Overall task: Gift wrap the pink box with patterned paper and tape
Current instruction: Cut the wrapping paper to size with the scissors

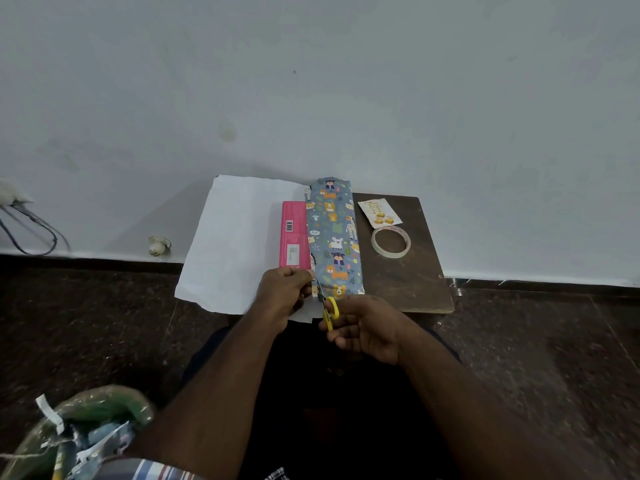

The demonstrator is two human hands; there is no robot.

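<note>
The pink box lies lengthwise on the patterned paper, whose white underside spreads to the left. A flap of the paper with animal prints is folded over the box's right part. My left hand pinches the paper's near edge just in front of the box. My right hand grips yellow-handled scissors, their blades at the paper's near edge by the fold. A roll of clear tape lies on the table to the right.
A small dark wooden table stands against a pale wall. A gift tag with gold print lies behind the tape. A plastic bag of supplies sits on the dark floor at lower left. Cables hang at far left.
</note>
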